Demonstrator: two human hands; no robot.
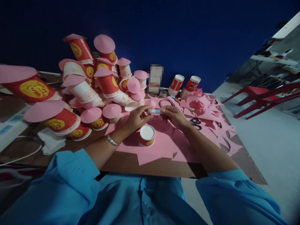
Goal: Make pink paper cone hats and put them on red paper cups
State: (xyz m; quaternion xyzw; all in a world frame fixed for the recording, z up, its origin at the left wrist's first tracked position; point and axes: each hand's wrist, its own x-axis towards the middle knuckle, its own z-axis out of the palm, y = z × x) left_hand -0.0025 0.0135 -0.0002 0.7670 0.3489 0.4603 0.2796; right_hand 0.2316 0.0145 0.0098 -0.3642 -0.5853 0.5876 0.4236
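Note:
A small glue stick (154, 111), white with a blue label, lies level between my two hands. My left hand (138, 118) pinches its left end, and my right hand (173, 115) grips the right end with closed fingers. Just below them, an upside-down paper cup (147, 133) in red and yellow stands with its white bottom facing up. Under the cup lie overlapping pink paper sheets (161, 149) on the brown table (150, 167).
To the left crowd several paper cups with pink cone tops (106, 82). Black-handled scissors (195, 123) and pink scraps (217, 134) lie right. Behind are a tape roll (166, 100) and two more cups (177, 84). A red stool (255, 93) stands beyond the table.

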